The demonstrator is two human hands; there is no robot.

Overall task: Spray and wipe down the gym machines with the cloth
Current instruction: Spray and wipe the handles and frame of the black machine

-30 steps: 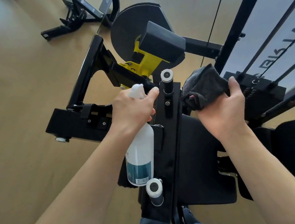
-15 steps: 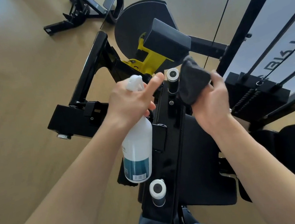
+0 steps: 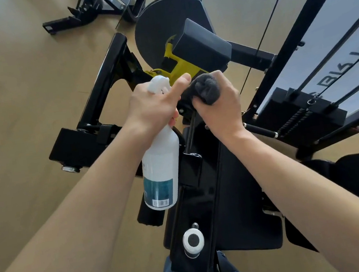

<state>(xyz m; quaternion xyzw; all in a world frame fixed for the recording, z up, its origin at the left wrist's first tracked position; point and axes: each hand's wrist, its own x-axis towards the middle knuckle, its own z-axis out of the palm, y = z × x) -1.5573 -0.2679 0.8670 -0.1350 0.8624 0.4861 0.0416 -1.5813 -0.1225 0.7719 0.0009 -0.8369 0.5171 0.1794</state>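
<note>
Grey cloth [image 3: 207, 88], white spray bottle [image 3: 161, 168]

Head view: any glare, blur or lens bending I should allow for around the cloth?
Head view: wide-angle lens bows the frame posts at right; soft daylight glare on the floor and glossy black arm; slight softness on the cloth in the right hand; spray bottle label reads sharp.

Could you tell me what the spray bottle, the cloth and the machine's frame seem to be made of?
Spray bottle: white, slightly translucent plastic, judging by its smooth matte body and printed label.
Cloth: dark grey soft fabric, perhaps microfibre; it looks fuzzy and bunches up.
Frame: probably metal with glossy black paint, given its sharp reflections.
</note>
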